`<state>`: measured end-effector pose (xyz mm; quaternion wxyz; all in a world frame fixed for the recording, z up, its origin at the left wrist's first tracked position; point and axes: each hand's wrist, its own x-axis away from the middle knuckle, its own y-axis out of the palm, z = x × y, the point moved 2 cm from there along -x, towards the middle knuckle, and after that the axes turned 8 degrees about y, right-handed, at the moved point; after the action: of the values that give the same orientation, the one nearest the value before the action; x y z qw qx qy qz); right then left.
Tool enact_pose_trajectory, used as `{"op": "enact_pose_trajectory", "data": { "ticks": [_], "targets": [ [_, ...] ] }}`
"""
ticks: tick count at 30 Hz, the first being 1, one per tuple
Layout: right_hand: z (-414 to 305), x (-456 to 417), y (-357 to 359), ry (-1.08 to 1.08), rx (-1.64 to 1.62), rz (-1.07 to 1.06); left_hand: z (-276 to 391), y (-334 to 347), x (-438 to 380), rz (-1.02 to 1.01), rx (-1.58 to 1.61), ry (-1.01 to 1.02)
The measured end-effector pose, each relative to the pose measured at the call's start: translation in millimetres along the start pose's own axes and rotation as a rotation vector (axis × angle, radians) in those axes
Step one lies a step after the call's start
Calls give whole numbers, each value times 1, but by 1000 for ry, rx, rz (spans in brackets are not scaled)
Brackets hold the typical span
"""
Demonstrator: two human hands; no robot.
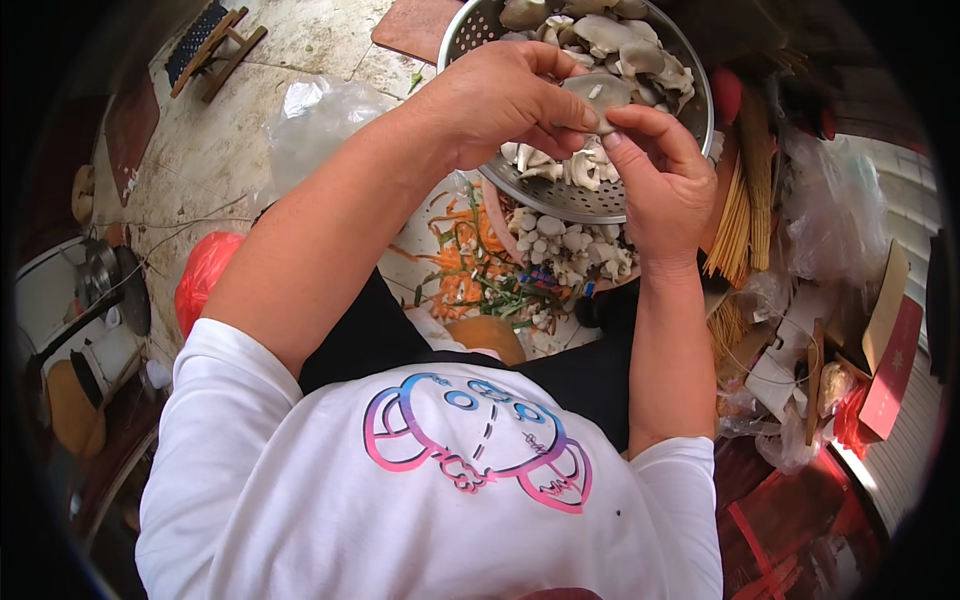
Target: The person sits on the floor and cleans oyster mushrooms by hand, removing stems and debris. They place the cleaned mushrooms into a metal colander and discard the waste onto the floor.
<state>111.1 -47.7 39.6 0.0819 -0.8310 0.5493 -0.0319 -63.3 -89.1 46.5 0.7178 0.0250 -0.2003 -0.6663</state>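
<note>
A grey oyster mushroom cap (598, 91) is pinched between the fingertips of both hands. My left hand (517, 105) grips it from the left with thumb and fingers. From the right, my right hand (666, 169) holds its lower edge between thumb and index finger. Beneath the hands is a perforated metal colander (592, 201) with oyster mushrooms (607, 34) and pale torn pieces (589, 166) in it. A pink basin (501, 223), partly hidden below the colander, holds clusters of smaller mushrooms (574, 246).
Orange and green vegetable peelings (461, 259) litter the floor by my legs. On the left are a clear plastic bag (322, 124), a red plastic bag (208, 274) and a wooden stool (217, 56). Broom bristles (739, 217), plastic bags (836, 202) and a red box (890, 367) crowd the right.
</note>
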Motion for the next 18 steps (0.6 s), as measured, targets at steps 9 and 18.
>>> {"op": "enact_pose_trajectory", "data": {
  "ticks": [9, 18],
  "targets": [
    [-8, 45, -74, 193, -191, 51, -14, 43, 5, -174, 101, -153],
    [-5, 74, -103, 390, 4, -103, -34, 86, 12, -301, -57, -210]
  ]
}}
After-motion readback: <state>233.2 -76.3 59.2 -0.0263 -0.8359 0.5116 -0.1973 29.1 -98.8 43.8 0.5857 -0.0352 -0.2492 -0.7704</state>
